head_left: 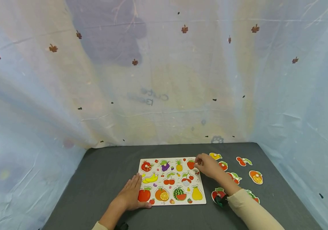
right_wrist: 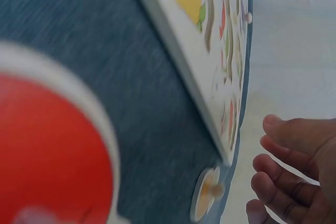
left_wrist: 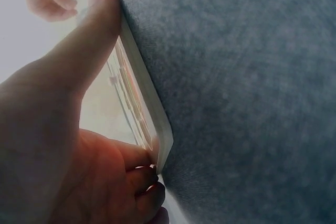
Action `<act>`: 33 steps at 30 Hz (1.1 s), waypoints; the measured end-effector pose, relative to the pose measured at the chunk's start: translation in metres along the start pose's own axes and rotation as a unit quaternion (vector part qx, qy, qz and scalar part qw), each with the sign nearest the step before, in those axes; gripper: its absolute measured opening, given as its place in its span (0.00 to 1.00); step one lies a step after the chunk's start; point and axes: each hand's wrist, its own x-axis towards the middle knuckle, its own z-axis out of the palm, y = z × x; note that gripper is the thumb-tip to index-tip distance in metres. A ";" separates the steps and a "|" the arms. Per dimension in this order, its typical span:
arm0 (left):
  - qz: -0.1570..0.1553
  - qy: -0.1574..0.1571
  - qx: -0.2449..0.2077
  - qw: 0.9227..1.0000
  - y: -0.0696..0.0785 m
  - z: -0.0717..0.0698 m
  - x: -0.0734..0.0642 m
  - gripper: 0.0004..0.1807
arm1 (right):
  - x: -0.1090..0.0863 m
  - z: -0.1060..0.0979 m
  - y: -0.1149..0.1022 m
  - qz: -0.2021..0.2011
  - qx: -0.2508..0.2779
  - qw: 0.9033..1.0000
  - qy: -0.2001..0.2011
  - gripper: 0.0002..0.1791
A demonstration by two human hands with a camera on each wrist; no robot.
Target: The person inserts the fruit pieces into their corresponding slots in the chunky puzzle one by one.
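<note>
A white fruit puzzle board (head_left: 175, 175) lies on the dark cloth, printed with bananas, cherries, a watermelon, a pear and other fruits. My left hand (head_left: 130, 191) rests against its lower left corner, fingers straight along the left side and thumb at the near edge. In the left wrist view the thumb (left_wrist: 100, 30) lies along the board's edge (left_wrist: 144, 87). My right hand (head_left: 207, 164) is over the upper right corner, next to the strawberry picture (head_left: 191, 164). In the right wrist view its fingers are loosely bent, with no piece visible between them.
Right of the board lie several loose fruit pieces: a yellow one (head_left: 215, 156), a strawberry (head_left: 223, 165), cherries (head_left: 241, 161), an orange (head_left: 256, 177), a watermelon (head_left: 253, 195) and a red fruit (head_left: 218, 193) beneath the right forearm. A patterned curtain (head_left: 164, 80) hangs behind.
</note>
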 end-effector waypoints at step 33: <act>0.001 0.001 -0.006 1.000 -0.005 0.005 0.003 0.76 | -0.011 -0.008 0.042 0.031 -0.001 0.999 -0.017 0.07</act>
